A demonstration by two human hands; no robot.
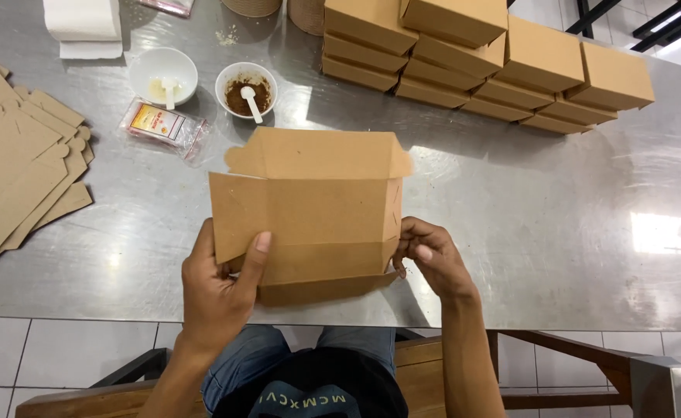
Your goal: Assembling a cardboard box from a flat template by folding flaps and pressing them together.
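Steel table spreads under me, white tiled floor below its near edge. Left of the brown cardboard box, flat blanks run out of view. My left hand pinches the half-folded box's left side; my right hand grips its right corner, fingertips hidden.

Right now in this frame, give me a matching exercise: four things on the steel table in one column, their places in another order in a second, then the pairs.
Things:
1. half-folded cardboard box
2. flat cardboard blanks
3. stacked finished boxes
4. bowl of brown powder

Places:
A. far right side of the table
B. left edge of the table
C. between the left hand and right hand
D. just beyond the held box, beside a white bowl

Pairs: 1-C, 2-B, 3-A, 4-D
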